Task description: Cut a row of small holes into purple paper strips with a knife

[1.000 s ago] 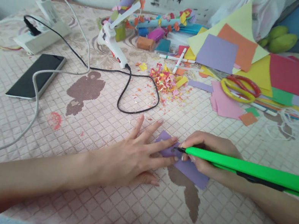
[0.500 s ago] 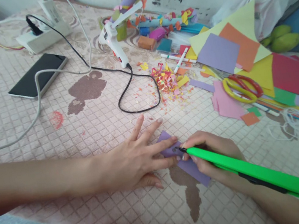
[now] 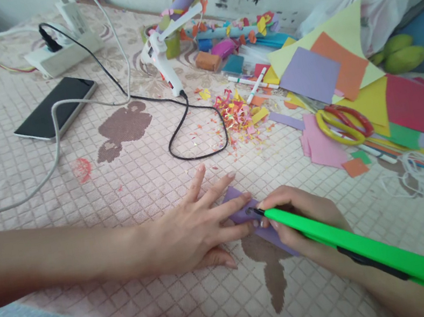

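My left hand lies flat with its fingers spread, two of them pressing on a small purple paper strip on the cloth. Between those fingers a small dark curved mark shows on the paper. A bright green pen with a black tip is pinched in my right hand. Its tip touches the strip at the mark, and its long barrel runs toward the lower right corner. Part of the strip is hidden beneath my left fingers.
A glue gun stands beyond paper scraps. Yellow- and red-handled scissors, coloured paper sheets and white string lie at the right. A phone and a power strip are at the far left, with cables crossing the patterned tablecloth.
My left thumb has shifted slightly to the right and down. The pen tip has moved very little, and the dark mark looks a little rounder. The strip stays under my left fingers.
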`<state>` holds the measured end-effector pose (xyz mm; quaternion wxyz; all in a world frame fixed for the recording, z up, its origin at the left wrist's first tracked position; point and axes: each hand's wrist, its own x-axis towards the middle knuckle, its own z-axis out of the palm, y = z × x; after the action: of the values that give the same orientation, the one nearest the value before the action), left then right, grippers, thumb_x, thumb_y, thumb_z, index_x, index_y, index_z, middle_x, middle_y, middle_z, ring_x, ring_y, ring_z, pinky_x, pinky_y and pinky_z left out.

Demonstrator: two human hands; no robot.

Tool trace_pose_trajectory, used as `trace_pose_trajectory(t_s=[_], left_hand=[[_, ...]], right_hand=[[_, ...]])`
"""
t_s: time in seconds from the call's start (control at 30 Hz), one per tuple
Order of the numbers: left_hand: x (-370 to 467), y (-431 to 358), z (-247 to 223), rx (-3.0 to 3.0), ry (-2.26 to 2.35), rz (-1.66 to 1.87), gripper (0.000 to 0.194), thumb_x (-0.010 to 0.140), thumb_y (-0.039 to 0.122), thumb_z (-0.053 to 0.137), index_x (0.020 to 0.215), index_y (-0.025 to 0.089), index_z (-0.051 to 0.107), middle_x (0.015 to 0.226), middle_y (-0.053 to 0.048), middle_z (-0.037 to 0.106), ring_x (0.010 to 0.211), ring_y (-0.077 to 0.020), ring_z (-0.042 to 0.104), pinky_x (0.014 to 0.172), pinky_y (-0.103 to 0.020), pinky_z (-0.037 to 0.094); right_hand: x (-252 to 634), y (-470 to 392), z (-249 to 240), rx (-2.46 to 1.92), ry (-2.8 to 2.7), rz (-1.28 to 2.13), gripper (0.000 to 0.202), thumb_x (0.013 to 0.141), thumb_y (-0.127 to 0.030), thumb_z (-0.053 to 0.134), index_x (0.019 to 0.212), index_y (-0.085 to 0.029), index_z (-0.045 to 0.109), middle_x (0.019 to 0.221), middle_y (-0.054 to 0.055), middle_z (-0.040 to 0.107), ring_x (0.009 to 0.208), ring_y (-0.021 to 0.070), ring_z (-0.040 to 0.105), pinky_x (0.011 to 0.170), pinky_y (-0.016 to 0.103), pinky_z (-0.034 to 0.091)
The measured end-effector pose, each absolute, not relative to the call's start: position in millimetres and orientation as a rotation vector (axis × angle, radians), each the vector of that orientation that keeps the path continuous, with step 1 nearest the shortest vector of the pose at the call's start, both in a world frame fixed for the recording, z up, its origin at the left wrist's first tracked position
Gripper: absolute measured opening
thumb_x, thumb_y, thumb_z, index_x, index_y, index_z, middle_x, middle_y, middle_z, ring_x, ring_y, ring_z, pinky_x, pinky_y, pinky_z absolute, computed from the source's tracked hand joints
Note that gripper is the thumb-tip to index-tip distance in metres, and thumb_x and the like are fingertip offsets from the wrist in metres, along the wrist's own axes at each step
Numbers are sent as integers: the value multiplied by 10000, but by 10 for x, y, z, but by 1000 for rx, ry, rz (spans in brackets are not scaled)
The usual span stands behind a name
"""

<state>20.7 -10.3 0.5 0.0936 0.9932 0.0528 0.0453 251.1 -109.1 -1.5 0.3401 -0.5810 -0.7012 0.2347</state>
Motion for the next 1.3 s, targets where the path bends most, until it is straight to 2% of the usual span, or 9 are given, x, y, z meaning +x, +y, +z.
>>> trace_pose_trajectory(t_s=[0.3,0.47,0.63,0.97,1.13,1.3], left_hand=[[201,-92,14,2956,141,152,611,911,584,625,1451,323,504,1576,-87,410,1479,-482,264,1106,-821,139],[183,-83,0,2971,96,192,656,904,568,643,1463,261,490,1576,-119,403,1487,-501,221,1122,-805,152],[181,-61,-2,2966,91,125,629,916,576,620,1463,301,479,1611,-90,353,1494,-496,199,1140,-797,120],[169,-58,24,2919,98,96,604,938,538,611,1475,300,473,1617,-93,341,1486,-500,215,1113,-821,143],[171,-68,3,2948,102,124,600,943,560,588,1469,294,478,1610,-99,352,1476,-511,231,1107,-824,154],[188,-81,-3,2979,112,130,612,926,590,597,1459,309,486,1595,-90,377,1483,-512,212,1108,-825,147]], right_hand=[[2473,-1131,-87,-1532,-1699,628,212,838,-142,617,972,-304,639,800,-27,709,680,161,708,622,278,576],[2459,-1164,-106,-1555,-1641,664,228,837,-110,595,967,-290,648,794,-21,707,695,171,713,613,282,586],[2432,-1153,-79,-1503,-1621,655,237,835,-93,597,960,-288,648,796,-29,714,683,150,722,612,257,585],[2413,-1146,-58,-1504,-1597,657,236,851,-93,581,959,-293,643,790,-52,701,683,118,708,630,227,566],[2441,-1165,-38,-1529,-1707,621,264,828,-92,584,990,-293,637,865,-40,717,730,127,713,673,243,569],[2455,-1190,-81,-1562,-1751,528,311,793,-67,587,988,-306,629,845,-47,719,729,139,706,664,255,567]])
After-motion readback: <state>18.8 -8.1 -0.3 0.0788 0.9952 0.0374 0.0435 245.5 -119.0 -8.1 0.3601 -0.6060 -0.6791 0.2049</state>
